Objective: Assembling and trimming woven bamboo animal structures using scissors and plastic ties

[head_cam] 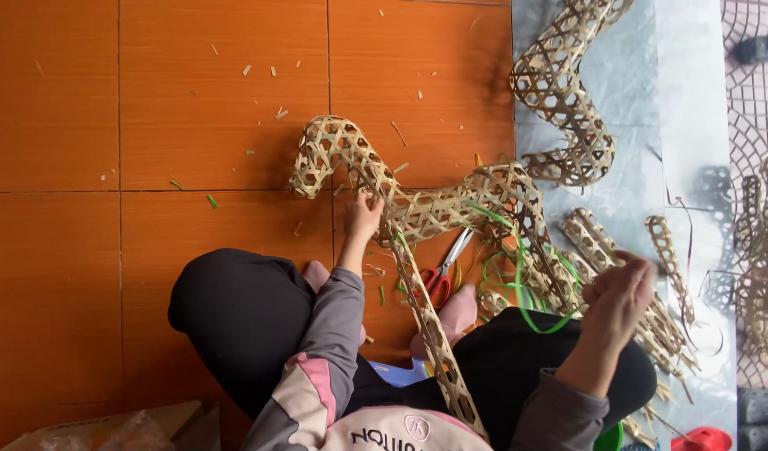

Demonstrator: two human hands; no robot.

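Note:
A woven bamboo lattice shaped like an animal figure (417, 200) lies on the orange tiled floor in front of me. My left hand (363, 215) grips it at the neck, where a long woven leg (430, 326) runs back toward my lap. Off to the right, my right hand (619, 294) is raised with its fingers closed on a thin green strip (522, 276). That strip loops down across the lattice body. Red-handled scissors (442, 276) lie on the floor between my knees.
A second woven lattice figure (568, 92) lies on the grey stone strip at top right. Several narrow woven pieces (618, 259) are piled to the right. Bamboo scraps litter the tiles. A cardboard box (117, 430) is at bottom left, a red object (705, 438) at bottom right.

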